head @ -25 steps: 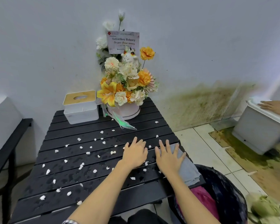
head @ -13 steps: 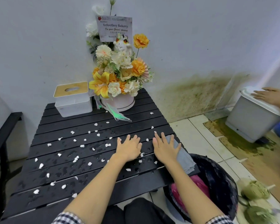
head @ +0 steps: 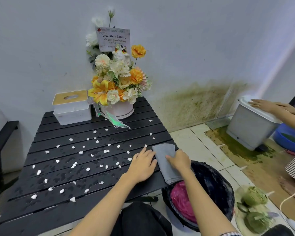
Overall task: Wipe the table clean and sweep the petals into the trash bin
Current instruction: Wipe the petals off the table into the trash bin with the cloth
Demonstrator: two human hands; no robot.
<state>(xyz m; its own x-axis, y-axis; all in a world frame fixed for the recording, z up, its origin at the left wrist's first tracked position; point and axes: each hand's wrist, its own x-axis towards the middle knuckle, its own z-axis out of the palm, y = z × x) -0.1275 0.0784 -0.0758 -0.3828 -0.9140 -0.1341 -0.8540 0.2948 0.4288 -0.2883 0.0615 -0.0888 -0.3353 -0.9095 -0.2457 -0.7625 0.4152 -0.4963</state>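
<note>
Bright, even, soft light fills the room, and shadows are faint. The wet black surface (head: 78, 169) shows dull sheen on its droplets, no harsh glare. A pale bluish streak of light runs up the wall (head: 194, 48) at the right edge. The wide lens bends things: wall and floor tiles (head: 203, 147) curve outward toward the corners. The centre reads fairly sharp; the green bundles (head: 254, 196) at bottom right smear soft.

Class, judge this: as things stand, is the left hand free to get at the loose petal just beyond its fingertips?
Probably yes. The left hand lies flat on the table, and the petal sits just beyond its fingertips with nothing between.
</note>
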